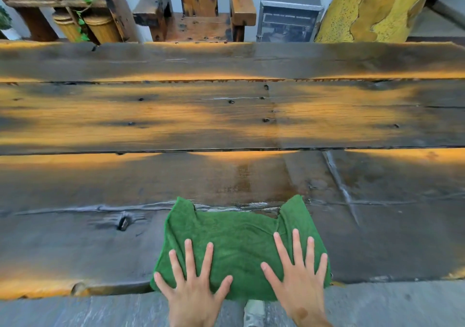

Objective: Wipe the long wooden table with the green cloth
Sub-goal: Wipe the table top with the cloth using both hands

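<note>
Green cloth (239, 251) lies spread flat at the near edge of the long wooden worktop (226, 115), its near hem overhanging slightly. Both hands, left hand (192, 286) and right hand (299, 279), press palm-down on the cloth with fingers straight and splayed wide. Beyond the far edge stand a wooden chair (198, 19) and a metal case (289, 17).

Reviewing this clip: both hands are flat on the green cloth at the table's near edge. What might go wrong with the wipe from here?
1. The green cloth hangs slightly over the near edge of the table; a pull back could drag it off.
2. Its far corners are bunched, so it may fold and leave unwiped strips.
3. The left hand and right hand only press flat with spread fingers, so the cloth might slip beneath them on the damp-looking streak ahead.
</note>
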The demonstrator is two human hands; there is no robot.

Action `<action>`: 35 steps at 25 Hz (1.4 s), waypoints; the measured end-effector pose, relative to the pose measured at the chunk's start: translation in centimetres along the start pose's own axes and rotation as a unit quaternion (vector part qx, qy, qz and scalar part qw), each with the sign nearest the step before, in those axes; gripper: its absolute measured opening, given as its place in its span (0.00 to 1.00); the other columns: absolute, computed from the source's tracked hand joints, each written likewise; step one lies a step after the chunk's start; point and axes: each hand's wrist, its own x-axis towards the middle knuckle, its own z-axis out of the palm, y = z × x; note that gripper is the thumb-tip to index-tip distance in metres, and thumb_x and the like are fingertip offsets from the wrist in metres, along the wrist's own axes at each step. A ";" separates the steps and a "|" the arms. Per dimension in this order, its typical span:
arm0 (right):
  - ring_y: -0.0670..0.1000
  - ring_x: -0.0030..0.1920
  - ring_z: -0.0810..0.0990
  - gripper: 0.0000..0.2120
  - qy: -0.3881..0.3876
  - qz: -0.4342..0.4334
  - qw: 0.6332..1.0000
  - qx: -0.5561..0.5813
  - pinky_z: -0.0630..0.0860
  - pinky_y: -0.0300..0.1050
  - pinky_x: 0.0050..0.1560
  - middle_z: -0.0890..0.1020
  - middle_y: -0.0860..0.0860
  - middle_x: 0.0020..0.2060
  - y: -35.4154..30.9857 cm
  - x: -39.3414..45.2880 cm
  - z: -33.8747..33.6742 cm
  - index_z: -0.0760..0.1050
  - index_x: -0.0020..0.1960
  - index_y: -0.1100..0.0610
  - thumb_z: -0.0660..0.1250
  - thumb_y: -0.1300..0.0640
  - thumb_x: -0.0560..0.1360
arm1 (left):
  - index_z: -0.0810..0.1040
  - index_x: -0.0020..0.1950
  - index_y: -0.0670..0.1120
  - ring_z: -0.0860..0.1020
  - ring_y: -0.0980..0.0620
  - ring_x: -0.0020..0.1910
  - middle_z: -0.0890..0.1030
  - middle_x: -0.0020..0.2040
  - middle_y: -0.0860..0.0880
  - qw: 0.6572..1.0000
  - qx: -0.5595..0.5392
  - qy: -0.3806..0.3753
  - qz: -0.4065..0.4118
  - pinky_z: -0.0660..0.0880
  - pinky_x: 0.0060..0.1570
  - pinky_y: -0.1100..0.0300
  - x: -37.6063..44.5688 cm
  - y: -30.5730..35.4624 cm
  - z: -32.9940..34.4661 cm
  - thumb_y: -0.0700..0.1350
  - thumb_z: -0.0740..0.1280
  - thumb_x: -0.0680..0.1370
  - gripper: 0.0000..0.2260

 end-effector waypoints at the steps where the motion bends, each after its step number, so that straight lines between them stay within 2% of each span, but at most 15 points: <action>1: 0.63 0.78 0.58 0.36 -0.003 0.008 1.000 0.006 0.57 0.73 0.71 0.60 0.52 0.80 0.5 -0.8 0.2 0.59 0.79 0.38 0.46 0.24 0.75 | 0.66 0.76 0.60 0.67 0.31 0.74 0.65 0.80 0.43 1.000 -0.008 -0.012 0.001 0.53 0.63 0.20 -0.6 0.3 0.0 0.74 0.53 0.73 0.35; 3: 0.63 0.78 0.59 0.37 -0.003 0.026 1.000 0.016 0.58 0.73 0.71 0.61 0.52 0.80 1.4 -1.5 0.2 0.62 0.77 0.38 0.47 0.23 0.74 | 0.66 0.75 0.63 0.67 0.31 0.74 0.66 0.79 0.45 0.999 -0.021 -0.031 0.000 0.52 0.62 0.20 -1.1 1.0 -0.1 0.74 0.46 0.76 0.32; 5: 0.64 0.77 0.60 0.37 0.001 0.048 0.999 0.027 0.58 0.73 0.71 0.61 0.52 0.79 2.2 -0.8 0.1 0.63 0.77 0.38 0.50 0.23 0.72 | 0.66 0.75 0.65 0.66 0.30 0.73 0.66 0.79 0.45 1.000 -0.020 -0.017 0.004 0.52 0.61 0.18 0.0 1.8 0.1 0.75 0.43 0.76 0.32; 10: 0.67 0.78 0.55 0.39 -0.006 0.080 0.997 0.003 0.54 0.76 0.70 0.57 0.55 0.81 3.0 3.7 -1.2 0.51 0.80 0.37 0.47 0.22 0.73 | 0.58 0.79 0.67 0.59 0.28 0.75 0.59 0.82 0.48 0.999 0.041 -0.014 0.008 0.60 0.56 0.15 5.2 4.0 -0.3 0.75 0.47 0.77 0.32; 14: 0.69 0.78 0.54 0.40 -0.008 0.057 0.998 0.006 0.52 0.78 0.70 0.55 0.57 0.81 4.5 9.5 -2.8 0.50 0.80 0.37 0.47 0.21 0.73 | 0.57 0.80 0.67 0.59 0.27 0.76 0.57 0.83 0.48 0.998 0.059 0.003 0.029 0.55 0.59 0.16 10.0 6.2 -1.1 0.75 0.49 0.76 0.33; 18: 0.64 0.79 0.34 0.39 -0.005 0.045 0.999 0.008 0.39 0.73 0.74 0.36 0.54 0.80 5.6 17.8 -5.9 0.30 0.76 0.33 0.37 0.20 0.72 | 0.54 0.80 0.68 0.58 0.29 0.78 0.57 0.83 0.48 0.996 0.083 0.015 0.041 0.53 0.61 0.18 16.5 9.2 -2.7 0.75 0.47 0.77 0.32; 20: 0.63 0.77 0.29 0.38 -0.001 0.040 0.999 0.015 0.36 0.71 0.74 0.29 0.53 0.78 5.5 22.9 -7.7 0.24 0.74 0.33 0.35 0.20 0.71 | 0.53 0.80 0.68 0.55 0.30 0.79 0.55 0.83 0.48 0.995 0.086 0.019 0.045 0.53 0.63 0.18 20.7 10.8 -3.7 0.76 0.46 0.77 0.32; 25: 0.62 0.78 0.29 0.38 0.016 0.007 1.000 0.007 0.34 0.68 0.75 0.30 0.54 0.78 5.5 35.4 -11.2 0.26 0.75 0.34 0.36 0.22 0.73 | 0.36 0.76 0.74 0.39 0.36 0.81 0.36 0.83 0.53 0.996 0.076 0.045 0.007 0.42 0.69 0.22 32.4 15.2 -6.8 0.78 0.36 0.73 0.31; 28: 0.62 0.78 0.31 0.38 0.020 -0.011 1.000 0.009 0.34 0.68 0.75 0.31 0.54 0.79 5.2 43.5 -13.1 0.28 0.76 0.34 0.36 0.21 0.72 | 0.29 0.72 0.75 0.33 0.38 0.80 0.29 0.80 0.55 0.996 0.072 0.038 -0.022 0.40 0.70 0.24 38.9 17.7 -9.0 0.77 0.33 0.71 0.31; 30: 0.63 0.78 0.31 0.38 0.020 -0.016 1.000 0.012 0.34 0.69 0.75 0.32 0.55 0.79 4.7 48.2 -14.4 0.29 0.76 0.33 0.37 0.21 0.72 | 0.28 0.72 0.75 0.32 0.38 0.80 0.28 0.80 0.55 0.997 0.068 0.028 -0.037 0.40 0.70 0.23 42.8 18.9 -10.6 0.78 0.34 0.71 0.31; 35: 0.63 0.79 0.33 0.39 0.043 -0.015 0.999 0.004 0.36 0.69 0.75 0.35 0.56 0.80 3.0 59.6 -17.3 0.33 0.78 0.34 0.36 0.21 0.72 | 0.34 0.75 0.75 0.35 0.37 0.80 0.30 0.81 0.54 0.995 0.070 0.059 -0.030 0.40 0.70 0.23 54.0 21.4 -13.7 0.77 0.39 0.74 0.31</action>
